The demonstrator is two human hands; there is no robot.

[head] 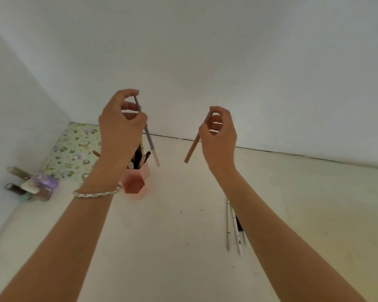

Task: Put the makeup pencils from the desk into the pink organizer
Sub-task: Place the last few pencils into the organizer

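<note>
**White walls, pale desk, two pencils held up**

White walls meet at the far left corner of a pale cream desk. Both hands are up in the air over the far part of the desk.

The left hand pinches a long grey pencil with a pale pink end between its thumb and curled fingers. The pencil hangs down, just beside the pink plastic organizer with six-sided cups. The organizer stands on the desk under this hand, with dark pencils sticking out of its back cups. A white beaded bracelet sits on the left wrist.

The right hand pinches a dusty pink pencil near its top, fingers curled, well apart from the organizer.

Some thin loose pencils lie on the desk, partly hidden under the right arm.

A green flowery sheet lies in the far left corner. Small nail polish bottles sit by the left edge.
</note>
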